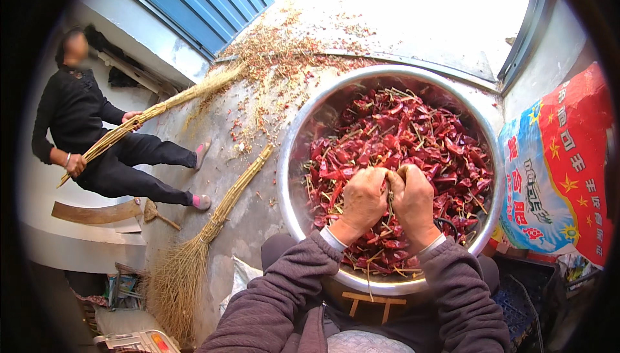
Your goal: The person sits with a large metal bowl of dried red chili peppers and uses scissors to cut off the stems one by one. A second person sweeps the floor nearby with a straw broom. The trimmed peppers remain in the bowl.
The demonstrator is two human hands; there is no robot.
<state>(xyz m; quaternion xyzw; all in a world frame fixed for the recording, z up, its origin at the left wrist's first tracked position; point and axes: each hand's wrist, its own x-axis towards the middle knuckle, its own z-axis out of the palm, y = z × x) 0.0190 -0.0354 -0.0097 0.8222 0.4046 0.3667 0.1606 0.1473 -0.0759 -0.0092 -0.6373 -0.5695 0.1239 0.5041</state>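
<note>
A wide steel basin [289,169] in front of me is filled with dried red chili peppers [402,130] and their pale stems. Over the heap, my left hand [364,200] and my right hand [411,203] meet, thumbs and fingertips pinched together and nearly touching. What lies between the fingertips is too small and hidden to tell; peppers surround both hands. Beside my right wrist, a black loop, perhaps a scissors handle [448,227], rests among the peppers.
At left a person [82,111] holds a long straw broom [160,108]. Another twig broom [193,256] lies on the floor at my left. Pepper debris [271,62] is scattered by the doorway. A printed sack [547,173] and a dark crate [528,285] stand at right.
</note>
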